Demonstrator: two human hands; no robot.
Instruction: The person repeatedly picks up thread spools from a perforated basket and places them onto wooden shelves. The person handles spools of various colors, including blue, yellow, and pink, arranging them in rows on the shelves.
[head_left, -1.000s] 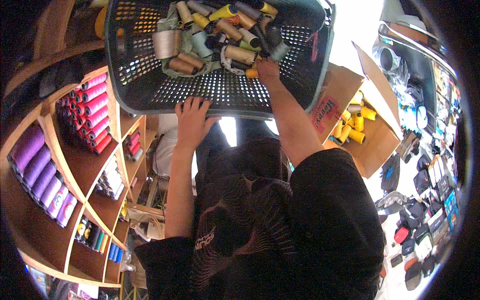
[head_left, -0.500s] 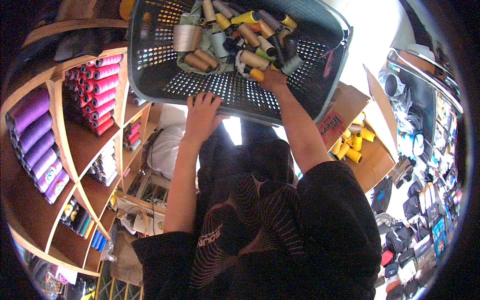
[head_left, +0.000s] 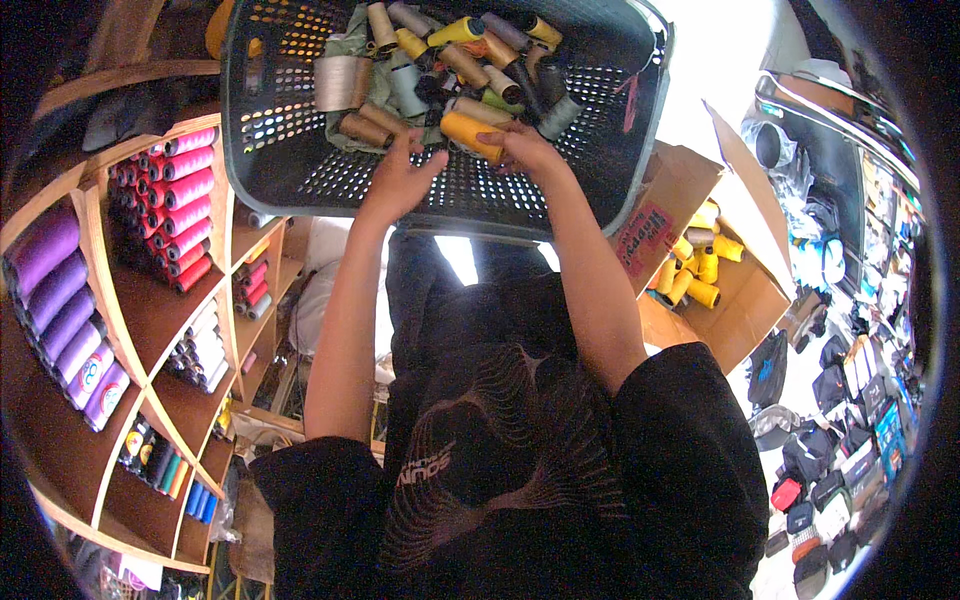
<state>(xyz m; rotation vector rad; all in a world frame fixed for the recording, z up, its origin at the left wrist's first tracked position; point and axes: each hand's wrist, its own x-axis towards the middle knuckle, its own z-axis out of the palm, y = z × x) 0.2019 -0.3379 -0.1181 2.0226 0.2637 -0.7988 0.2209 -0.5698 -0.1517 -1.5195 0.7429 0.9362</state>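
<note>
A dark green perforated plastic basket holds many thread spools in beige, brown, grey, yellow and olive. My right hand grips an orange-yellow thread spool by its right end, raised a little over the pile. To its left, my left hand hovers inside the basket's near side, fingers apart and nothing in them. Close to those fingertips lies a brown thread spool. A large beige spool rests farther left, on a crumpled greenish plastic bag.
On the left stands a wooden shelf with purple spools and stacked pink-red spools. An open cardboard box with yellow spools is at the right. Bags and pouches lie farther right.
My right hand has lifted the orange-yellow spool from the pile and brought it left. My left hand has left the basket's rim and moved inside it, fingers spread.
</note>
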